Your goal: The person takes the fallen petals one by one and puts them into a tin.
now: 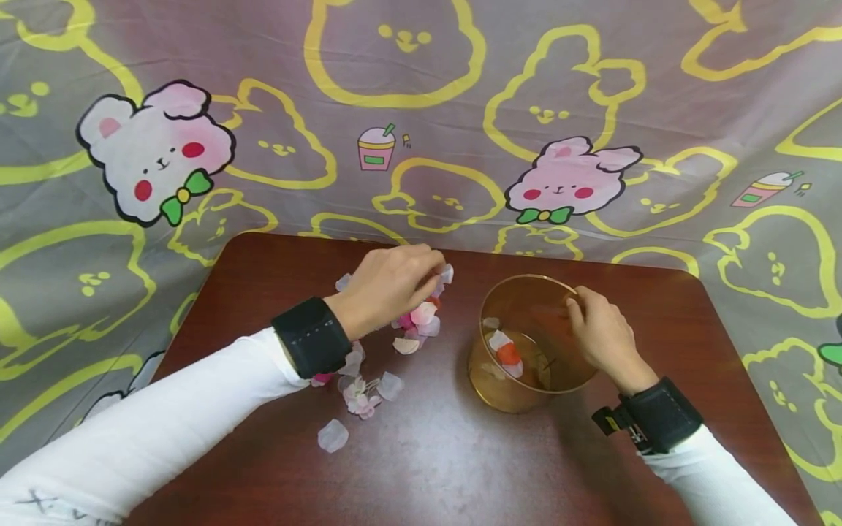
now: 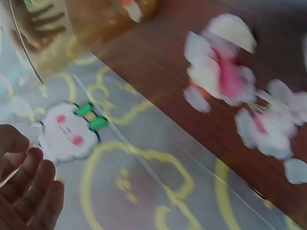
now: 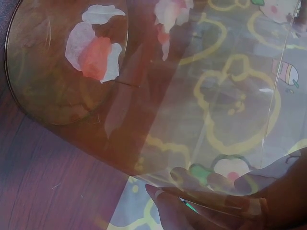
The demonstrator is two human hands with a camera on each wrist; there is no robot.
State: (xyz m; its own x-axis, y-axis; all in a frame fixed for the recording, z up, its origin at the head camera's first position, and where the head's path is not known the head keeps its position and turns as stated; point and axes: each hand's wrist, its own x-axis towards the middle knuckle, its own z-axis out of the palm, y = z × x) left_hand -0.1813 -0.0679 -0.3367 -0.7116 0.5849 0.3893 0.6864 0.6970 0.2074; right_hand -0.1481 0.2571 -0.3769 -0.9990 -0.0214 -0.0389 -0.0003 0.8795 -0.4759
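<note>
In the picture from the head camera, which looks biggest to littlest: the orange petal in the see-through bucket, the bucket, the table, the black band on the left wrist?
1. table
2. see-through bucket
3. left wrist's black band
4. orange petal, inside the bucket

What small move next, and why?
Probably lower the left hand, if empty (unclear), to the thin pink-and-white petals near it: many lie loose, while the right hand grips the transparent amber cylindrical container, which has only a few inside.
</note>
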